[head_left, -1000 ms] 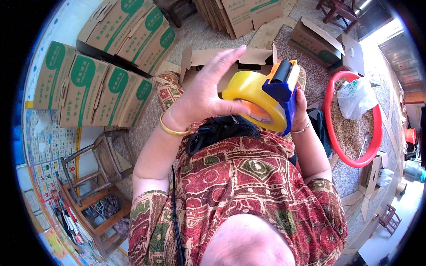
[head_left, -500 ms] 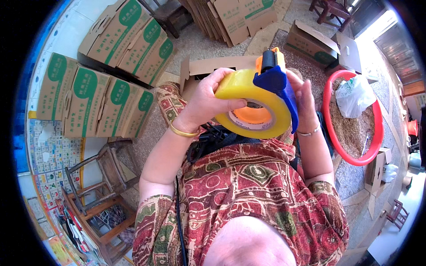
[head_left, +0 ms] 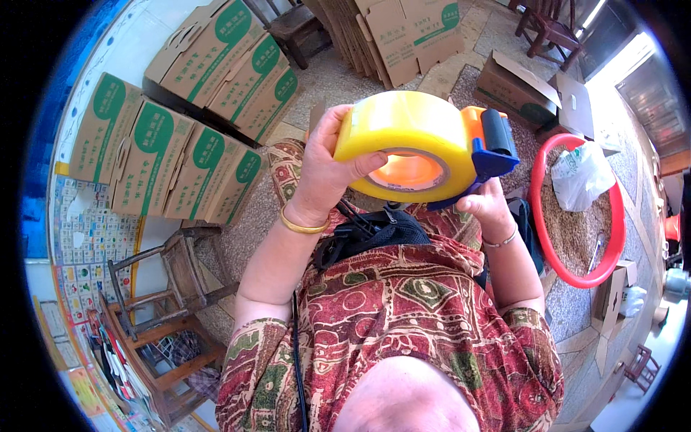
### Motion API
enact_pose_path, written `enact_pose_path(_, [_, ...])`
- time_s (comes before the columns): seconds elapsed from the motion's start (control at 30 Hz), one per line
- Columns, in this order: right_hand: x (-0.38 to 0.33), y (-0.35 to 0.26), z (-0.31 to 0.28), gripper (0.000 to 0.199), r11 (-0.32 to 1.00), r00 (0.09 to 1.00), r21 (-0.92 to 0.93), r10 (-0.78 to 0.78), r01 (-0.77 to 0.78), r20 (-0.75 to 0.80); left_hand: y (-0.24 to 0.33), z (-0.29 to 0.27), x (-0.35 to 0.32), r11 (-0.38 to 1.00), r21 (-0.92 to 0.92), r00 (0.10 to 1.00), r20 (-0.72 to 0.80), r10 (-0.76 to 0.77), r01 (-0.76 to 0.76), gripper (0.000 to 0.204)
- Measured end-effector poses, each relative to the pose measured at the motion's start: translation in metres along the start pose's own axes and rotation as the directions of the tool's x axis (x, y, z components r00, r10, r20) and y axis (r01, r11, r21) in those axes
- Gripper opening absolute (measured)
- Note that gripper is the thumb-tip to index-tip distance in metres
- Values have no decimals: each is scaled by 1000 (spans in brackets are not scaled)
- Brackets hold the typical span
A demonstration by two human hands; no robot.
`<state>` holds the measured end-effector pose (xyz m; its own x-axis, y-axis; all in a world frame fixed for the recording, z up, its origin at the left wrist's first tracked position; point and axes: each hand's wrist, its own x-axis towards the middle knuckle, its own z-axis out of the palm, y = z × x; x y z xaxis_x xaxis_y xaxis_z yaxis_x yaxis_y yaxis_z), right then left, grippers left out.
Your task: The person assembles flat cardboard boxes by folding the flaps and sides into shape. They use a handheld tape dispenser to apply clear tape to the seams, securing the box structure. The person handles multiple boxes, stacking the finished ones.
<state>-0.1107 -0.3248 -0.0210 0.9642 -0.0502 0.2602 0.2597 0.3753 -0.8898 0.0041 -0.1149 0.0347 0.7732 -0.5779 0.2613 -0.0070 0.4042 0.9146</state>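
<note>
A large roll of yellow packing tape (head_left: 407,115) is seated on a tape dispenser (head_left: 495,160) with a blue frame, a black roller and an orange hub. It is held up in front of my body. My left hand (head_left: 322,169) grips the roll's left side, thumb on its front face by the core and fingers behind. At the lower right, my right hand (head_left: 495,214) is closed about the blue part of the dispenser; most of its fingers are hidden behind it.
Several brown cartons with green marks (head_left: 151,155) stand at the left, above a wooden chair (head_left: 180,270). Flattened cartons (head_left: 410,36) lean at the back. An open carton (head_left: 515,86) and a red ring-shaped tub (head_left: 538,209) with a white plastic bag (head_left: 581,176) are at the right.
The dispenser has turned in my hands: its roller end swung right and down, and the blue frame now lies lower. My right hand moved down beneath it; my left still grips the roll.
</note>
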Motion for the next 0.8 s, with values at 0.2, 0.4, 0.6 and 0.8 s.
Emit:
enact_pose_path(0.2, [-3,27,0,78,995,970,-54,-92,81,-223,-12,9,-9,999,-38,1000,1,-17,17,59])
enact_pose_path(0.4, [-1,8,-1,68,982,922,-10,-183,191,-340,-15,8,-7,997,35,987,142,70,-76,71])
enact_pose_path(0.6, [-10,1,-21,66,895,879,-354,-380,271,-289,-7,-11,-5,991,131,993,117,-16,0,57])
enact_pose_path(0.8, [-10,3,-23,83,789,919,-558,-379,258,-112,-7,-12,-8,948,188,965,-4,-261,257,41])
